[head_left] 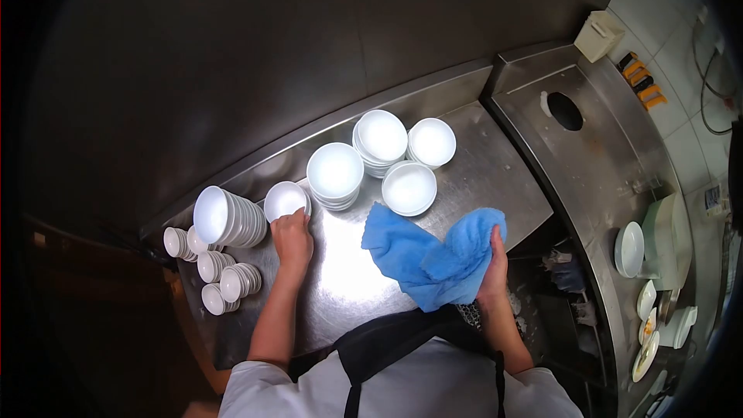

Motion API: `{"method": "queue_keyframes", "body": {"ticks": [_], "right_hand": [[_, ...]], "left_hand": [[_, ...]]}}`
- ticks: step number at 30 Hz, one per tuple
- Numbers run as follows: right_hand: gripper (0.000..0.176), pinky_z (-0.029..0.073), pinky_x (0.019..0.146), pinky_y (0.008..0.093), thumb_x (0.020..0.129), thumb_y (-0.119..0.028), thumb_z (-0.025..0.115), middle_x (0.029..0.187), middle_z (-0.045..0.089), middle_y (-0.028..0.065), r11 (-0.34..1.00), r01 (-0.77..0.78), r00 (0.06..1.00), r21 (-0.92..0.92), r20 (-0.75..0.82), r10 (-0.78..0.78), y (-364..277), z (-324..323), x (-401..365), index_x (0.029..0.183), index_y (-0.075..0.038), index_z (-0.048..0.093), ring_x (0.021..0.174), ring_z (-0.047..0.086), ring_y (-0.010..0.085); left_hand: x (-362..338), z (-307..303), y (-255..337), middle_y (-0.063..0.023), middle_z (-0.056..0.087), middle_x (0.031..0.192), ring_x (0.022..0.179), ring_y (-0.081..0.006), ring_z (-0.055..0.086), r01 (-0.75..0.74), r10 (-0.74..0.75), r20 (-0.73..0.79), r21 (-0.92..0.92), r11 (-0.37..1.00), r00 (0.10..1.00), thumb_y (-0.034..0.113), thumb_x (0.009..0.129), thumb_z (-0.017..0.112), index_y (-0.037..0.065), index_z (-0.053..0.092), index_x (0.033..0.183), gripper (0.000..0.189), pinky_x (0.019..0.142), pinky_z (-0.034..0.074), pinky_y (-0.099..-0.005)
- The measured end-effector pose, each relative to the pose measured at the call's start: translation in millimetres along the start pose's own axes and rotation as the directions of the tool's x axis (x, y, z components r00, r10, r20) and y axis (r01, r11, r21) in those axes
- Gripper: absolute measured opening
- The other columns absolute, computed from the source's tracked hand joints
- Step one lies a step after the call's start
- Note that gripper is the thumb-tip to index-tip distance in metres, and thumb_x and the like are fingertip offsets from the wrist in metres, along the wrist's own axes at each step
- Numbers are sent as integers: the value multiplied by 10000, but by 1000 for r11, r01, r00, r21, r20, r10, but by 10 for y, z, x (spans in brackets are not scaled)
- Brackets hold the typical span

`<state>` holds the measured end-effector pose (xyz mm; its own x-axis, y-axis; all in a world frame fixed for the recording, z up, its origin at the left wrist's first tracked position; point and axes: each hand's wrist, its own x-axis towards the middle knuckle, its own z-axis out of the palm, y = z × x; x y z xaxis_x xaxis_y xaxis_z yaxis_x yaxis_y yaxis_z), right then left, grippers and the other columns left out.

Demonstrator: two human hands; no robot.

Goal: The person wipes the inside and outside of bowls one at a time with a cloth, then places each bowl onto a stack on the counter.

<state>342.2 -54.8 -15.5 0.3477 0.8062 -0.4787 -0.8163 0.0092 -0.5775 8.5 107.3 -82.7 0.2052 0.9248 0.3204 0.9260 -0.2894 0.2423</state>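
My left hand [292,243] is closed at the near rim of a white bowl [285,198], which sits on the steel counter [333,263]. Just left of that bowl stands a tall, leaning stack of white bowls [213,215]; to its right is another bowl stack [335,173]. A blue cloth [433,255] hangs in my right hand [496,267], fingers wrapped at its right side. The cloth bulges into a rounded shape there, and whether something lies under it is hidden.
More white bowls [382,136] stand along the back, with a bowl [410,187] in front. Small cup stacks [240,282] fill the left end. On the right side counter are a white bowl [630,249], several plates [645,356] and a round opening [565,111].
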Motion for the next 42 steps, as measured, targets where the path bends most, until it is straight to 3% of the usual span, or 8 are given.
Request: {"method": "queue_keyframes", "body": {"ticks": [11,15,17,27,33,36,39,42], "right_hand": [[561,478,967,413,976,-510,489,1171,637,129,991,-132,988,-24,82,134,129,83,62,1242,-21,561,1067,618,265],[552,472,980,428,983,-507,472,1183,633,131,985,-163,976,-59,138,169,189,200,30,1242,-28,564,1087,610,275],[553,469,984,435,985,-511,462,1188,631,130,979,-185,962,-80,188,197,218,225,62,1242,-33,564,1096,606,279],[557,465,986,446,993,-514,436,1194,628,123,931,-283,888,-231,302,346,320,270,202,1256,-37,551,1101,604,278],[569,450,1015,457,1008,-498,412,1243,602,142,902,-315,850,-295,335,406,373,358,203,1295,-16,509,1133,592,292],[527,458,1003,434,1022,-433,432,1235,594,151,907,-258,881,-333,305,362,461,247,255,1316,2,481,1130,589,275],[429,458,975,385,1029,-309,448,1224,593,147,895,-3,921,-447,348,176,599,295,143,1285,32,495,1115,588,262],[365,426,985,385,972,-176,508,1274,548,203,753,338,832,-564,553,41,817,273,13,1254,56,513,1150,560,317]], "left_hand": [[405,-424,813,-165,629,1205,1146,-344,572,-363,307,-241,-238,901,921,276,848,688,9,602,1212,459,1104,280,-541],[563,-239,903,-82,690,997,1020,-262,619,-195,210,133,-113,974,969,229,885,624,56,684,972,203,1093,230,-629],[559,-196,869,-59,688,877,949,-237,625,-208,210,-4,-144,967,978,201,901,592,80,686,859,159,1083,230,-638],[790,-555,968,-153,694,930,926,-349,665,-134,152,496,-71,988,855,122,861,551,49,682,972,187,1094,194,-668],[889,-641,834,-168,670,785,861,-366,670,-69,126,204,-265,962,971,140,893,551,69,672,942,148,1068,283,-643],[687,-798,840,-170,637,751,698,-306,626,32,-48,-11,-597,802,999,201,956,534,38,626,913,192,1009,410,-490],[164,-1128,1002,-32,655,847,791,-77,562,251,-282,158,-910,330,946,183,985,503,-12,649,1054,253,805,446,-233],[-402,-1091,1129,-39,669,1066,932,-103,592,447,-273,467,-884,-133,841,156,982,506,3,605,1220,300,839,457,-244]]}}
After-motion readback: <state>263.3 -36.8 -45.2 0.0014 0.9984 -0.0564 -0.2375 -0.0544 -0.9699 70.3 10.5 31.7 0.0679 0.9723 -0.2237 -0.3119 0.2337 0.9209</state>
